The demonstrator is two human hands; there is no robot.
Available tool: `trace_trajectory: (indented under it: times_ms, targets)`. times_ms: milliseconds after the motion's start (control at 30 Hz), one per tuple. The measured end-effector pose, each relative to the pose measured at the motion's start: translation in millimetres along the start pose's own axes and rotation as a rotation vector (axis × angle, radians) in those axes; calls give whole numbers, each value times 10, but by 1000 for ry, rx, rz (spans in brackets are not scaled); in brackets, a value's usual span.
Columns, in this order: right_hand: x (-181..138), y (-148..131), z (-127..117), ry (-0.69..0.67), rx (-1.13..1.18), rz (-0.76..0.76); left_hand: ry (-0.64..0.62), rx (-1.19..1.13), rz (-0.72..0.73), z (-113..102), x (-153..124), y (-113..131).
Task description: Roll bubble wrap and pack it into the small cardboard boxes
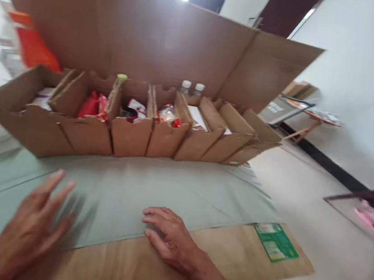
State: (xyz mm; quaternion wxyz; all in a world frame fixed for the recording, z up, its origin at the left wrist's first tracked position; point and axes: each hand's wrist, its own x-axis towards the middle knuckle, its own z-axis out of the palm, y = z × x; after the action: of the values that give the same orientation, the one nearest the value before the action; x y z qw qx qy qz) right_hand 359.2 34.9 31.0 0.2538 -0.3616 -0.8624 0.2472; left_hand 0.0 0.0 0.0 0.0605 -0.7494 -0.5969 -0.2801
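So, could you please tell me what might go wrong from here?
The left hand is blurred with motion over the green cloth; a sweep could ruck it and shift the cardboard organizer. The bottles at the back look likely to topple. The tall flap might fall forward.

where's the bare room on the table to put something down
The green cloth is bare between the cardboard box and both hands, left hand and right hand. The brown sheet is bare between the right hand and the green label. The box's middle compartments are crowded with packets.
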Motion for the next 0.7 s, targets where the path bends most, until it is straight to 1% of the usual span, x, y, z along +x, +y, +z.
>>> trace_trajectory:
  times_ms: [67, 100, 133, 200, 233, 267, 333, 367, 400, 467, 533, 633, 700]
  targets:
    - [-102, 95, -251, 32, -64, -38, -62, -44, 121, 317, 22, 415]
    - [-161, 171, -434, 61, -122, -52, -80, -48, 181, 442, 53, 600]
    - [-217, 268, -657, 106, -210, -51, -95, -43, 234, 542, 88, 761]
    - [-286, 522, -1199, 243, -425, -8, -118, -23, 328, 672, 150, 1006]
    - [-287, 671, -1498, 322, -564, 43, -125, -11, 364, 711, 166, 1089]
    - [-260, 825, -1795, 396, -621, 94, -131, 3, 391, 738, 170, 1148]
    - [-135, 1125, -2331, 487, -706, 199, -128, 32, 426, 777, 142, 1211]
    - [-48, 1260, -2548, 462, -818, 309, -126, 45, 430, 794, 116, 1219]
    - [45, 1380, -2722, 448, -844, 353, -132, 54, 429, 811, 87, 1218]
    - [206, 1561, -2948, 369, -869, 418, -167, 59, 414, 839, 37, 1199]
    - [287, 1652, -3051, 280, -833, 428, -201, 51, 394, 855, 8, 1176]
    - [227, 1624, -3101, 195, -770, 416, -210, 26, 375, 855, 4, 1163]
    - [131, 1524, -3103, 202, -704, 381, -209, 9, 375, 846, 12, 1164]
